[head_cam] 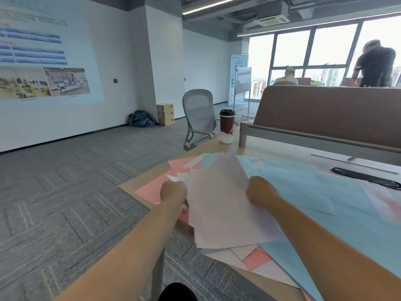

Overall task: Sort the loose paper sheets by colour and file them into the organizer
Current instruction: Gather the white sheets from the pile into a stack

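Note:
A fanned stack of white sheets is lifted off the desk between both hands. My left hand grips its left edge and my right hand grips its right edge. Pink sheets lie on the desk's left corner under the stack. Light blue sheets spread across the desk to the right. More white, pink and blue sheets overlap near the front edge. No organizer can be made out.
A dark coffee cup and a crumpled white mask sit at the desk's far left. A brown divider panel runs along the back. A black strip lies far right. A grey chair stands beyond the desk.

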### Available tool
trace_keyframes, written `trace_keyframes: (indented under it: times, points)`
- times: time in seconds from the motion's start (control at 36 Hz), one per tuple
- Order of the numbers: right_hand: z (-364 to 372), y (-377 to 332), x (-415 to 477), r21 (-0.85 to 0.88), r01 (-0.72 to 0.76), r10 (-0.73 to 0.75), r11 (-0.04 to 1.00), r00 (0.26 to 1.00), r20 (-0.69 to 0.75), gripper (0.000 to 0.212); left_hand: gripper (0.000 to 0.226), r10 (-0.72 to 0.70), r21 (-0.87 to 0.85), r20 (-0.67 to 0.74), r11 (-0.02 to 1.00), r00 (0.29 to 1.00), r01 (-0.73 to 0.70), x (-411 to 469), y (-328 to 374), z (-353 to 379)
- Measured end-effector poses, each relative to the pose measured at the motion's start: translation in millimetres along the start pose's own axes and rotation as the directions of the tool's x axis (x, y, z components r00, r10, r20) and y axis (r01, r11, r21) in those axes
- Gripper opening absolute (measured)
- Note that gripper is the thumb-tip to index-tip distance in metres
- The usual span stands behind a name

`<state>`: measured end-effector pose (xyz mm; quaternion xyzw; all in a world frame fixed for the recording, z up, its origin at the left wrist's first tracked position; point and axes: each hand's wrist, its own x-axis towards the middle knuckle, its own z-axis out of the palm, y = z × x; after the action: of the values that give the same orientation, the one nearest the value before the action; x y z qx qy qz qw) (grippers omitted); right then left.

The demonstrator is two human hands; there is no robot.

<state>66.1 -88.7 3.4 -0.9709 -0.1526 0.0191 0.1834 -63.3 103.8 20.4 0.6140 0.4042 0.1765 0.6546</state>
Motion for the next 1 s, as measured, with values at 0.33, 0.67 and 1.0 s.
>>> trace_keyframes:
  times: [0.33,0.67,1.0]
  points:
    - [-4,3,4,0.004,0.012,-0.012,1.0,0.999,0.041,0.024,0.036,0.009,0.096,0.261,0.995,0.965,-0.035,11,-18,15]
    - [-9,12,-8,0.428,-0.1,0.111,0.898,0.994,0.0,0.016,0.056,0.303,0.115,0.367,0.923,0.879,-0.366,-7,8,0]
    - [-58,10,-25,0.922,0.112,0.093,0.37,0.983,-0.157,0.03,0.034,0.332,-0.031,0.429,0.935,0.84,-0.354,-25,50,-16]
